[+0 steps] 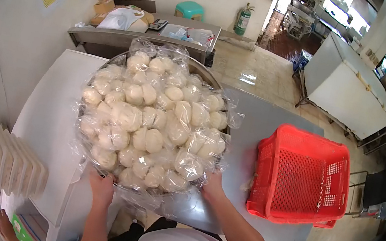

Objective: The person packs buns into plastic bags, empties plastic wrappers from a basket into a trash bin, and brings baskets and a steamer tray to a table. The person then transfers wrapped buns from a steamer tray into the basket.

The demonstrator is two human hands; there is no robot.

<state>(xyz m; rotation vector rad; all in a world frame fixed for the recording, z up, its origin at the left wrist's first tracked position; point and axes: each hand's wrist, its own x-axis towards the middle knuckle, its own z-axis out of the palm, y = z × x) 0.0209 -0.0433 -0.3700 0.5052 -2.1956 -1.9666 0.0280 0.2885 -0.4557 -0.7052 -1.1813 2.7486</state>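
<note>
A large round metal basin (207, 74) is heaped with clear plastic bags of round white dough balls (154, 119). The plastic spills over its rim on several sides. My left hand (101, 187) grips the near left edge of the basin, its fingertips partly under plastic. At the near right edge, my right hand (214, 186) holds the basin too, with its fingers mostly hidden beneath the rim and bags. Under the basin are a white surface (55, 96) on the left and a metal table (250, 115) on the right.
A red plastic crate (301, 178) stands on the metal table to the right. Stacked pale trays (10, 158) are at left, above another person's hand (6, 228). Behind stand a cluttered metal desk (138, 37), a green stool (189, 10) and a white chest freezer (344, 80).
</note>
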